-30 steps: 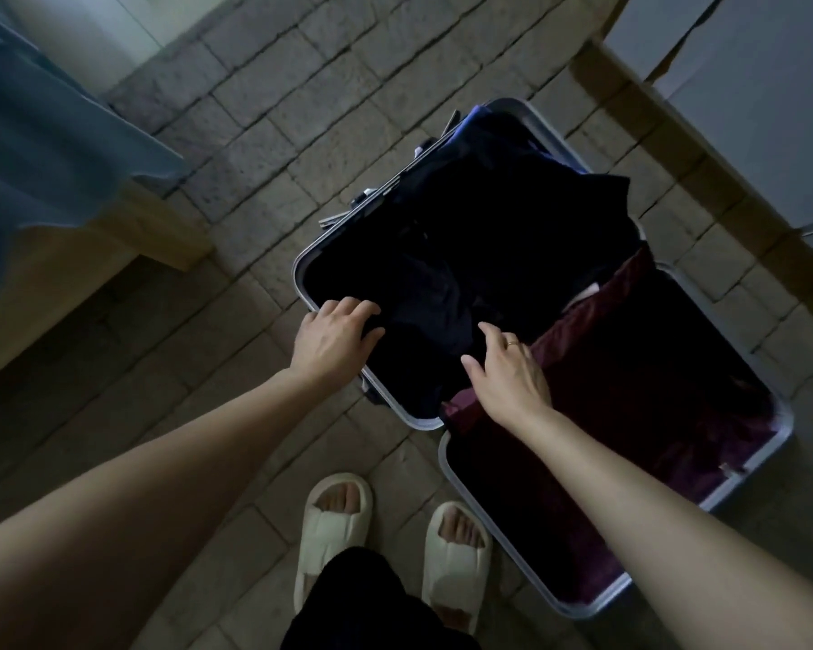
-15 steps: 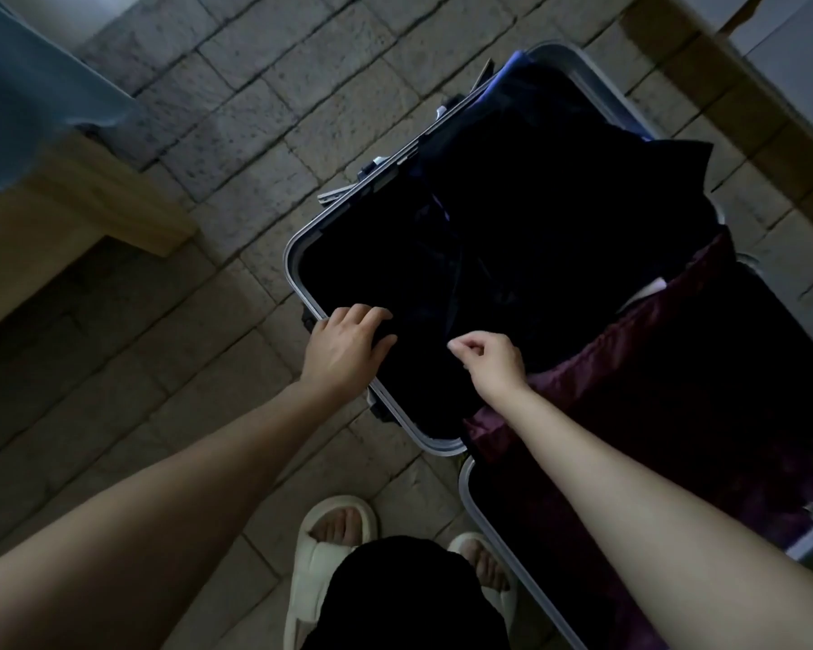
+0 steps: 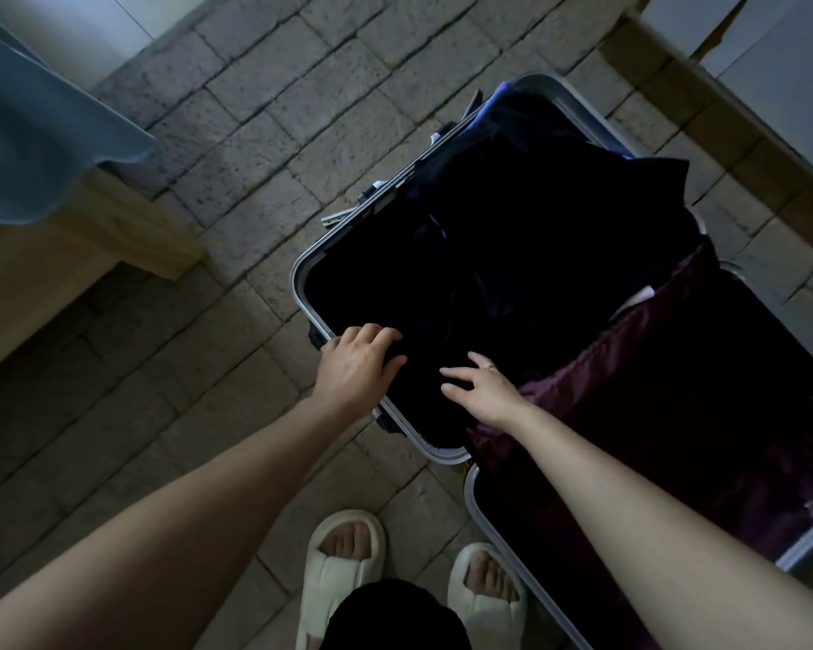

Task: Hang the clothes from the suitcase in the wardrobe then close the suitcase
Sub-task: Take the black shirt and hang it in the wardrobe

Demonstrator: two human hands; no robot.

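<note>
R hand (image 3: 484, 391) reopened (suitcase (image 3: 311, 316) rim)

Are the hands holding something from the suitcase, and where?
The left hand curls over the dark clothes at the suitcase edge. The right hand, fingers spread, holds nothing.

no readable text, labels, brands, numbers or signs anywhere in this dim view

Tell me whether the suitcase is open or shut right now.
Open. The suitcase lies flat on the floor with both halves spread apart, dark clothes piled in one half and maroon lining showing in the other.
</note>
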